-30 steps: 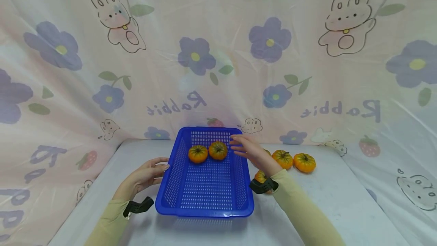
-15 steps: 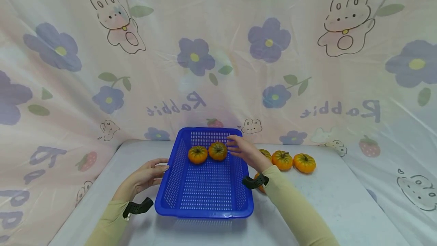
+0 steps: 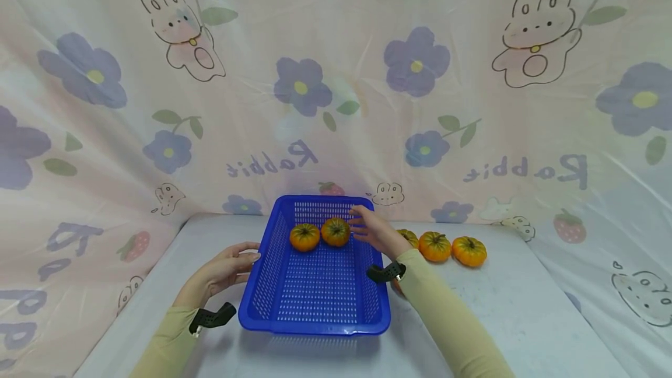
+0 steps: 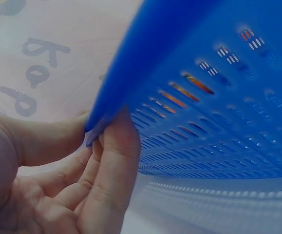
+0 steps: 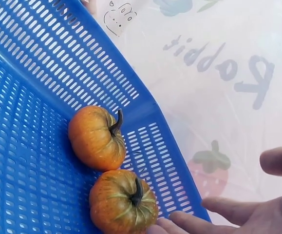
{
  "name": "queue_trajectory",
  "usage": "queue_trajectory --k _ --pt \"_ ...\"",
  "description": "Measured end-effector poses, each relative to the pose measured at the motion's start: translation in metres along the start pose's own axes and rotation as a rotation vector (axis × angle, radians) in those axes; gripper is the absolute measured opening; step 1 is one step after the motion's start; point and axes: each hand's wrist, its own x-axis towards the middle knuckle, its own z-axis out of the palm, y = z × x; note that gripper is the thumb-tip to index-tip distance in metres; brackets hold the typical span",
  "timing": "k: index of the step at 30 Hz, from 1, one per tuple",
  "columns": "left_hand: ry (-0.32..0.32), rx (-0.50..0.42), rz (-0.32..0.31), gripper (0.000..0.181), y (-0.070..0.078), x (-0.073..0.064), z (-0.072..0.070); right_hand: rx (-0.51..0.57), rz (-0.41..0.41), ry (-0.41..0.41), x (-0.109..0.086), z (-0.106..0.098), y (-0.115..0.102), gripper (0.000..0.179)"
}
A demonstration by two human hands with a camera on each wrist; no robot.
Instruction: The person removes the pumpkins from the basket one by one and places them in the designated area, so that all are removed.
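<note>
A blue plastic basket (image 3: pixel 315 328) with slotted walls stands in front of me, in the middle of the head view. At its left side my left hand (image 3: pixel 226 270) pinches the rim between thumb and fingers (image 4: pixel 114 156), as the left wrist view shows. Two small orange-green pumpkins, a left one (image 3: pixel 304 238) and a right one (image 3: pixel 335 232), lie side by side near the back wall inside. My right hand (image 3: pixel 375 231) is over the basket's back right side, fingers spread and loosely extended. In the right wrist view its fingertips are right by the nearer pumpkin (image 5: pixel 123 202).
More pumpkins lie on the white tabletop (image 3: pixel 525 308) right of the basket: one at the far right (image 3: pixel 469 251), another beside it (image 3: pixel 434 247), and others partly hidden by my right arm. A printed curtain (image 3: pixel 357 133) hangs behind the table.
My right hand and forearm have shifted a little left, farther over the basket, uncovering more of a pumpkin behind the wrist. The left hand, basket and pumpkins have stayed put.
</note>
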Motion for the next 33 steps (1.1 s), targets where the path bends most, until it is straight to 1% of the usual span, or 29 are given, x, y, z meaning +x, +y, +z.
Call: queue_trajectory --k 6,13,20,24,28,33 --pt "0.009 0.007 -0.007 0.055 0.0 0.0 0.001 0.001 0.037 0.003 0.006 0.002 -0.002 0.063" --pt "-0.001 -0.003 -0.004 0.052 0.003 -0.001 0.001 -0.005 0.039 0.018 0.013 0.004 -0.003 0.064" --pt "0.004 0.003 -0.007 0.049 0.003 -0.001 0.002 0.019 0.073 0.035 0.024 0.008 0.001 0.061" --pt "0.017 0.013 -0.007 0.049 0.002 -0.001 0.002 0.042 0.087 0.05 0.027 0.009 0.003 0.061" --pt "0.025 0.018 -0.004 0.051 0.002 -0.001 0.003 0.047 0.081 0.067 0.028 0.009 0.005 0.062" --pt "0.018 0.008 -0.006 0.051 0.002 -0.001 0.003 0.048 0.073 0.079 0.032 0.009 0.01 0.061"
